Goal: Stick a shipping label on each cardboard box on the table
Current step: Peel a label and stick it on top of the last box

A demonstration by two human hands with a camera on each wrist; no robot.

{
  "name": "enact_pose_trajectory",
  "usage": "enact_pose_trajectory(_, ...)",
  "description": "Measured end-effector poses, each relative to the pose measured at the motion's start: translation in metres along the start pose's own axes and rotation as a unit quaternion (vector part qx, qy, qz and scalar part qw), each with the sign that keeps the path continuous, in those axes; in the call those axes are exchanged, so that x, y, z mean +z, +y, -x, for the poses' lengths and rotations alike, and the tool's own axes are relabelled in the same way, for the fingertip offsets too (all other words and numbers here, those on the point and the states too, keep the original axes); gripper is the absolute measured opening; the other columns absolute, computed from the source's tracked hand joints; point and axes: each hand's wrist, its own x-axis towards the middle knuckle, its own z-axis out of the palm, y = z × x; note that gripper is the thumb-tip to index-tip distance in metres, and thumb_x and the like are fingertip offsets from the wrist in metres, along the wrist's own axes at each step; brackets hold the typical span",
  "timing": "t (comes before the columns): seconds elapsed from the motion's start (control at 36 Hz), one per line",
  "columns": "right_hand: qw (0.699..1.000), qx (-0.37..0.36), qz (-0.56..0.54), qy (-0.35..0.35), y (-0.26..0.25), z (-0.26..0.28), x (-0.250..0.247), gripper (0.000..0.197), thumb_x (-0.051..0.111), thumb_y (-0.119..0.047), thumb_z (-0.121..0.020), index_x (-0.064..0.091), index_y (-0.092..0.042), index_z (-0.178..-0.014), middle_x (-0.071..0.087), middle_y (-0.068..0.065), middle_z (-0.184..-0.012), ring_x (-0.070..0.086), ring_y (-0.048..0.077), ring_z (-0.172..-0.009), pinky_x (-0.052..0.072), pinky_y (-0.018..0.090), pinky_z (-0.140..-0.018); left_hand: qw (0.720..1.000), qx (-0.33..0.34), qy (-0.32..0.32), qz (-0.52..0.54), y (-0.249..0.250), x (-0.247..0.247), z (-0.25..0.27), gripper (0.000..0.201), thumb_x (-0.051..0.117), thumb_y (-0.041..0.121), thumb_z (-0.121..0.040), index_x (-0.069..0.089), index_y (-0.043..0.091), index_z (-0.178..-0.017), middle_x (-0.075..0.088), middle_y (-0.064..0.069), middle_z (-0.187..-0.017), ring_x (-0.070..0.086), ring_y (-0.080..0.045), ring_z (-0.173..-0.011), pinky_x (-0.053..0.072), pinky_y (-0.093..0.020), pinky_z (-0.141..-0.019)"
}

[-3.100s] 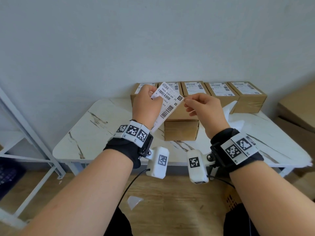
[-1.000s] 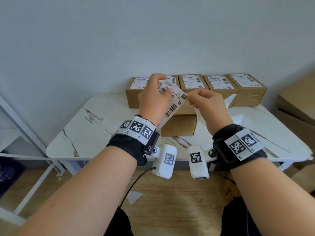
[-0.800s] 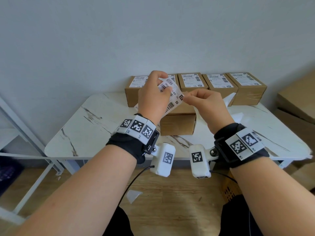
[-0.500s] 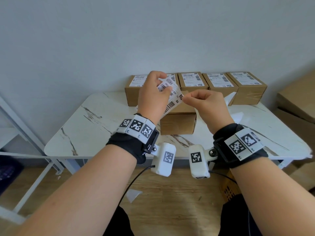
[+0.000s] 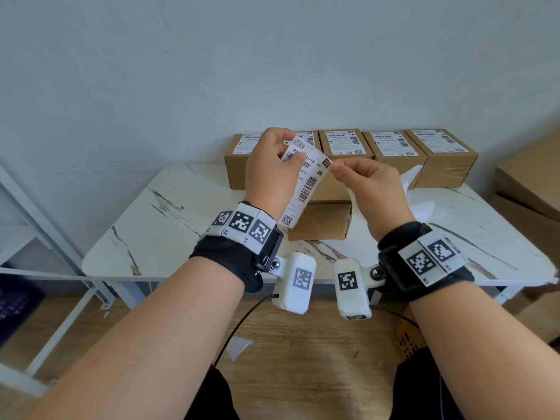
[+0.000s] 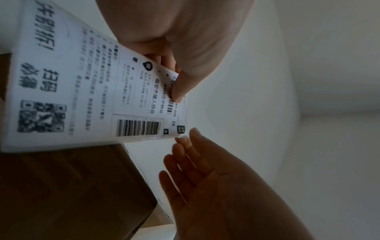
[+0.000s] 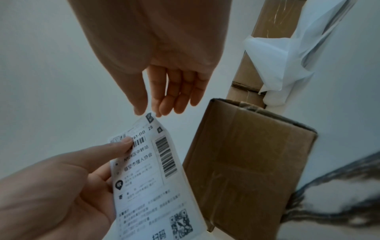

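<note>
Shipping label [image 5: 306, 183] — pinched by the left hand [image 5: 269, 171]; wrist views show the right hand's [image 7: 164, 68] thumb and forefinger nipping its corner — fingers loose.

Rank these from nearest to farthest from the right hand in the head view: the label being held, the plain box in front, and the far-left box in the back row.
1. Label, at the right hand's fingertips.
2. Plain box, just below.
3. Far-left box, behind the left hand.

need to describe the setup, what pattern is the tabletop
White marble pattern with dark grey-brown veins on the tabletop; clearest in the head view.
</note>
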Motion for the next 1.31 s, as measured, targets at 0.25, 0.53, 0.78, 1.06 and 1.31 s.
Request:
enact_pose_trajectory(0.25,0.999,0.011,0.04,-0.033,0.003,0.003,0.002,0.008,0.069,-0.025,-0.088,0.073,-0.019,-0.089,0.069,-0.016,-0.075,0.059,-0.008,-0.066,0.046,0.012,-0.069,0.998,-0.041,0.039,0.04,-0.003,-0.002,-0.004,0.012,0.059,0.011,-0.092,0.055,0.016,-0.102,0.072,0.0,-0.1,0.07,-0.01,-0.08,0.058,-0.025,-0.064)
enact_pose_trajectory(0.53,0.999,0.013,0.048,-0.009,-0.006,-0.004,0.001,0.02,0.065,-0.019,-0.087,0.066,-0.003,-0.074,0.067,0.012,-0.08,0.056,0.014,-0.074,0.049,0.024,-0.072,0.988,-0.096,0.037,0.116,-0.002,-0.001,-0.006,0.011,0.062,0.011,-0.09,0.054,0.012,-0.098,0.071,0.002,-0.09,0.071,-0.013,-0.079,0.06,-0.032,-0.07)
enact_pose_trajectory(0.78,0.999,0.016,-0.009,0.04,-0.012,-0.009,-0.002,0.022,0.063,-0.015,-0.088,0.067,0.006,-0.085,0.064,0.012,-0.08,0.058,0.016,-0.072,0.052,0.028,-0.074,0.975,-0.13,-0.138,0.117,-0.011,0.003,0.005,0.045,0.078,0.005,-0.075,0.065,0.013,-0.117,0.072,0.002,-0.11,0.07,-0.014,-0.099,0.055,-0.039,-0.091)
enact_pose_trajectory(1.06,0.999,0.02,0.028,-0.013,-0.005,-0.003,-0.007,0.013,0.064,-0.012,-0.086,0.072,-0.01,-0.076,0.069,0.015,-0.082,0.056,0.009,-0.068,0.046,0.025,-0.07,0.976,-0.112,-0.068,0.176,-0.007,0.001,-0.006,0.036,0.071,-0.003,-0.08,0.064,0.012,-0.112,0.071,-0.003,-0.114,0.069,-0.017,-0.099,0.057,-0.037,-0.087)
enact_pose_trajectory(1.31,0.999,0.016,0.021,-0.03,-0.006,-0.003,-0.006,0.02,0.065,-0.01,-0.083,0.068,0.009,-0.083,0.061,0.006,-0.07,0.054,0.005,-0.062,0.044,0.016,-0.065,0.973,-0.12,-0.07,0.186,-0.006,0.005,-0.005,0.042,0.073,-0.003,-0.078,0.062,0.01,-0.117,0.07,-0.002,-0.114,0.069,-0.018,-0.101,0.057,-0.038,-0.087)
